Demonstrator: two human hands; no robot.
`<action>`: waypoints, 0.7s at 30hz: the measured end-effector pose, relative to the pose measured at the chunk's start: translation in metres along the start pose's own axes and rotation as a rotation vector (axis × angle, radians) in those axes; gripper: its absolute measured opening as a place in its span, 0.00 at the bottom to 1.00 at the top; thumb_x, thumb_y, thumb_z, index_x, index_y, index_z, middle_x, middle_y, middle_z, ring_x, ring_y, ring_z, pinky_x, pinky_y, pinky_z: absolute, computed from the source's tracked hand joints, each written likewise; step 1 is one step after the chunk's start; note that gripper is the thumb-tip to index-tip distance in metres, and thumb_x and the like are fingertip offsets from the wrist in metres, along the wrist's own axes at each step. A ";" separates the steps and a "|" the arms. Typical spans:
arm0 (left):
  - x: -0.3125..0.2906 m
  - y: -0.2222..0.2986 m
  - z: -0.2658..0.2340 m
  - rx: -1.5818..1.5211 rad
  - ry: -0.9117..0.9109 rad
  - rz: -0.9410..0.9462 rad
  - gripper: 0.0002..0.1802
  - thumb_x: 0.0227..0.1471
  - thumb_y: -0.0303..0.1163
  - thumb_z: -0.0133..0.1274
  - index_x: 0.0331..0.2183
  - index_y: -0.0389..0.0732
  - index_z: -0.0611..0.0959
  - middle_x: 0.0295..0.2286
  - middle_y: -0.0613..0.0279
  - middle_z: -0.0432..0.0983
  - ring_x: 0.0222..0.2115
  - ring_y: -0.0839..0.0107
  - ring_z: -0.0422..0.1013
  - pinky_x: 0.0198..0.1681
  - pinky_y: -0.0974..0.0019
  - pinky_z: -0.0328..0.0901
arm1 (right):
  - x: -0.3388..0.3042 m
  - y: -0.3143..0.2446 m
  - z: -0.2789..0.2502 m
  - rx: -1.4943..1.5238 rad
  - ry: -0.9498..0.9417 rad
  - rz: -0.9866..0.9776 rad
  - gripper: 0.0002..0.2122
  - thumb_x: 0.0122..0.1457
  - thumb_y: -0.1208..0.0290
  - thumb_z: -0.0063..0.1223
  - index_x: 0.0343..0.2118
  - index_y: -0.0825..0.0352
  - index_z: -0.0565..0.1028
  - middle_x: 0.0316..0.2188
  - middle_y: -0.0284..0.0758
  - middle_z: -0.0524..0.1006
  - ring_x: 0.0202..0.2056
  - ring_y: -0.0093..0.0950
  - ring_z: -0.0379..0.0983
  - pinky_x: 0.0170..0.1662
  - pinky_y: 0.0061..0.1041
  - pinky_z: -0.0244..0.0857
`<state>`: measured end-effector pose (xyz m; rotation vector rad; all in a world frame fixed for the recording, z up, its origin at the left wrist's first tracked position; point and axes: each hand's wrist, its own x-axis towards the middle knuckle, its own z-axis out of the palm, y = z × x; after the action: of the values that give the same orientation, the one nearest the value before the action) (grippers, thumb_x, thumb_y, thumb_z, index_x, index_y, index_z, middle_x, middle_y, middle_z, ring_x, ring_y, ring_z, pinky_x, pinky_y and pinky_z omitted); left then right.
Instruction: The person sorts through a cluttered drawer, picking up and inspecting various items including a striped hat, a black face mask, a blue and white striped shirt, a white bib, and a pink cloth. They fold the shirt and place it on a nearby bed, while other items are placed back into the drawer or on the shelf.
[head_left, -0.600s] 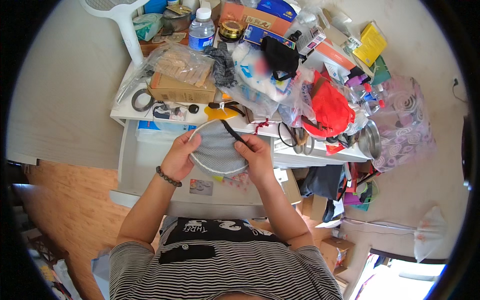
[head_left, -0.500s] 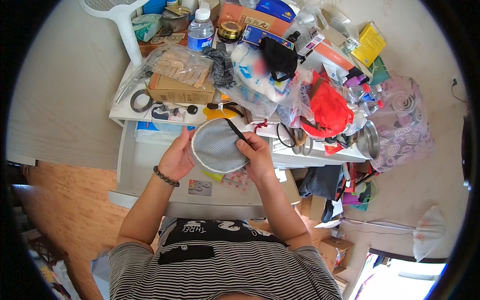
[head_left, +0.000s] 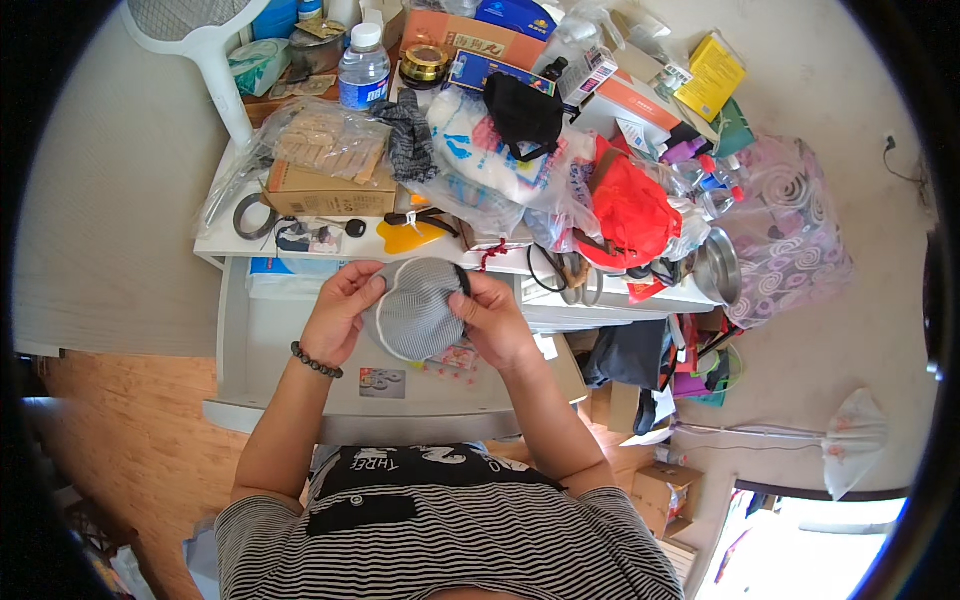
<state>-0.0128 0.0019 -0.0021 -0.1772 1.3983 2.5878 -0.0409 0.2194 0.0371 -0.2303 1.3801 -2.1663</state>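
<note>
Rising at the left end of the white counter (head_left: 220, 228), a racket-shaped device (head_left: 212, 72) stands behind a dark ring-shaped roll (head_left: 254, 217), which lies just beside a cardboard box (head_left: 325, 192). Nearer, over an open drawer (head_left: 285, 335), the left hand (head_left: 335, 312) — a dark beaded bracelet (head_left: 316, 362) at its wrist — has thumb and fingers closed on the pale-trimmed edge of a rounded grey mesh piece (head_left: 415, 315). A small card (head_left: 383, 383) lies flat in the drawer. The mesh piece, slightly cupped, is held between both hands above the drawer. At its dark-banded edge, the right hand (head_left: 500, 318) pinches it between thumb and fingers. Farther right sit a red bag (head_left: 632, 205) and — near the counter's end — a round metal bowl (head_left: 717, 268), with a swirl-patterned purple covering (head_left: 795, 240) beside it.
</note>
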 end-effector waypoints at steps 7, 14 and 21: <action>-0.011 0.005 0.017 -0.551 -0.058 -0.247 0.23 0.58 0.38 0.48 0.52 0.36 0.68 0.45 0.63 0.72 0.45 0.73 0.70 0.49 0.67 0.64 | 0.003 -0.002 0.005 0.437 -0.064 0.028 0.27 0.55 0.63 0.56 0.56 0.65 0.61 0.53 0.37 0.67 0.55 0.34 0.62 0.56 0.39 0.59; -0.005 0.001 0.001 -0.295 -0.151 -0.134 0.23 0.57 0.36 0.49 0.52 0.36 0.69 0.46 0.62 0.72 0.45 0.73 0.70 0.49 0.68 0.65 | 0.003 0.019 0.011 0.555 -0.049 0.146 0.38 0.52 0.43 0.52 0.60 0.62 0.55 0.59 0.36 0.61 0.59 0.36 0.56 0.61 0.37 0.50; 0.004 -0.004 -0.018 -0.402 -0.148 -0.176 0.24 0.59 0.43 0.44 0.50 0.36 0.71 0.46 0.61 0.72 0.45 0.71 0.69 0.49 0.67 0.64 | -0.001 0.014 0.018 0.540 -0.093 0.074 0.36 0.53 0.47 0.53 0.63 0.49 0.52 0.61 0.33 0.57 0.61 0.37 0.54 0.59 0.46 0.50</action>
<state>-0.0158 -0.0106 -0.0164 -0.1533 0.7665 2.6381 -0.0270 0.2015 0.0328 -0.0689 0.7009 -2.3372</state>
